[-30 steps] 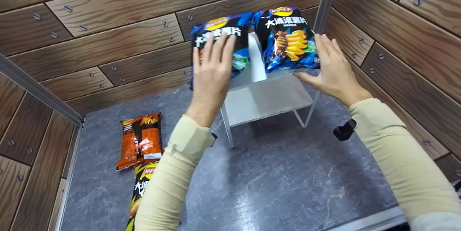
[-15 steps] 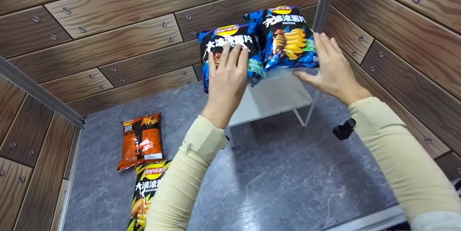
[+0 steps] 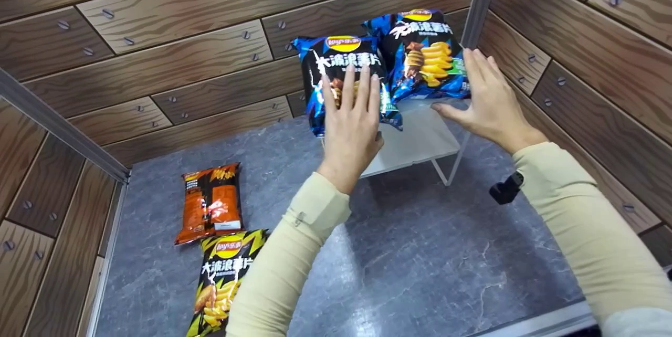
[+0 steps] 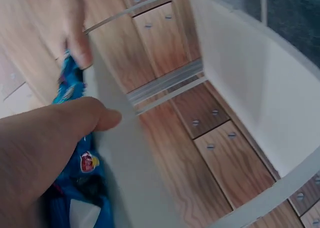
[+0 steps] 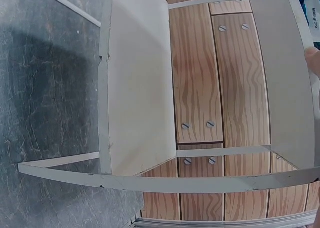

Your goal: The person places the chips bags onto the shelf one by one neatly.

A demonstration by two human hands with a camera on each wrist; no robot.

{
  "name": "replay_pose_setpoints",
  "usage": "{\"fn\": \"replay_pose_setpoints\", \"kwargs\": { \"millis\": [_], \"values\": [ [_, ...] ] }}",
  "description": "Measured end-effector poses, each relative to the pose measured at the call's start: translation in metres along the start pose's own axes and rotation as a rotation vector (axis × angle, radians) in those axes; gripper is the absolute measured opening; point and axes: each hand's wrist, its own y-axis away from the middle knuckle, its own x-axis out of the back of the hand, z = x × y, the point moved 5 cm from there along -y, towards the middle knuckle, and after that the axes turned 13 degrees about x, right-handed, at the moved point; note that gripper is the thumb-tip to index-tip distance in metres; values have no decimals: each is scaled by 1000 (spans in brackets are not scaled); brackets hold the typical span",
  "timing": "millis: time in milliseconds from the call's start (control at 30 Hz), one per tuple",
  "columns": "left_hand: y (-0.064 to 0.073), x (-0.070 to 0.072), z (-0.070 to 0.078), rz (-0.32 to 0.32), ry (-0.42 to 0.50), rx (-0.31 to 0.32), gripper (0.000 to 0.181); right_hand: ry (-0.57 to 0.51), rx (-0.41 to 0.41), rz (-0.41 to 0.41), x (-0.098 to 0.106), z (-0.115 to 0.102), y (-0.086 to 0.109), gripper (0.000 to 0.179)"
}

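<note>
Two blue and black bags of potato chips lie side by side on top of a white two-level rack (image 3: 415, 137). On the front of the left chip bag (image 3: 341, 49) rests my left hand (image 3: 353, 127), its fingers extended. My right hand (image 3: 493, 101) lies along the right edge of the right chip bag (image 3: 428, 59), fingers straight and thumb apart. The two bags touch, and the left one sits slightly nearer to me. In the left wrist view, a blue bag (image 4: 90, 183) shows beyond my left thumb (image 4: 102, 115), at the rack's upper board (image 4: 135, 173).
An orange chip bag (image 3: 212, 203) and a yellow-black chip bag (image 3: 223, 279) lie on the grey marbled floor (image 3: 420, 253) to the left. Wood-patterned walls (image 3: 173, 38) enclose the space behind and on both sides. The rack's lower board (image 5: 140, 88) is bare in the right wrist view.
My left hand has slid the left chip bag rightward against the right one, closing the gap between them. My right hand has stayed nearly still at the right bag's edge.
</note>
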Motion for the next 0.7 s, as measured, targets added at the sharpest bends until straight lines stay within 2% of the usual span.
{"fn": "replay_pose_setpoints", "kwargs": {
  "millis": [300,433,600,700],
  "values": [
    [-5,-8,3,63,10,24,91,6,-4,-7,1,0,1,107],
    [-5,-10,2,115,19,26,83,4,-5,-9,0,0,0,106],
    [-4,-10,0,158,68,22,75,3,-12,-11,-2,1,0,106],
    [-3,-8,-1,177,124,-5,77,-4,-20,-11,-2,1,1,107]
  ]
}}
